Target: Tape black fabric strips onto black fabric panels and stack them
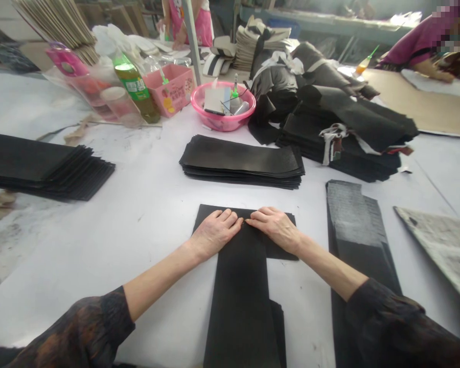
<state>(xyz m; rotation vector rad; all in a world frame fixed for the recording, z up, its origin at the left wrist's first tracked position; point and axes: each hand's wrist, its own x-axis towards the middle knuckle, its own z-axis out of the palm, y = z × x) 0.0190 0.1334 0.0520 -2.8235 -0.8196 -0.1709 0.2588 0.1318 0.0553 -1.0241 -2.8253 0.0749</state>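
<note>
A black T-shaped fabric piece lies on the white table in front of me, a long strip running toward me with a crosswise strip at its far end. My left hand rests palm down on the left part of the crosswise strip, fingers flat and together. My right hand lies flat on the right part. The fingertips of both hands nearly meet at the middle, pressing the fabric down. Neither hand holds anything.
A stack of black strips sits just beyond my hands, another stack at far left, a grey-coated strip at right. Behind are a pink bowl, a green bottle, a pink box, heaped dark fabric. Other people work at the back.
</note>
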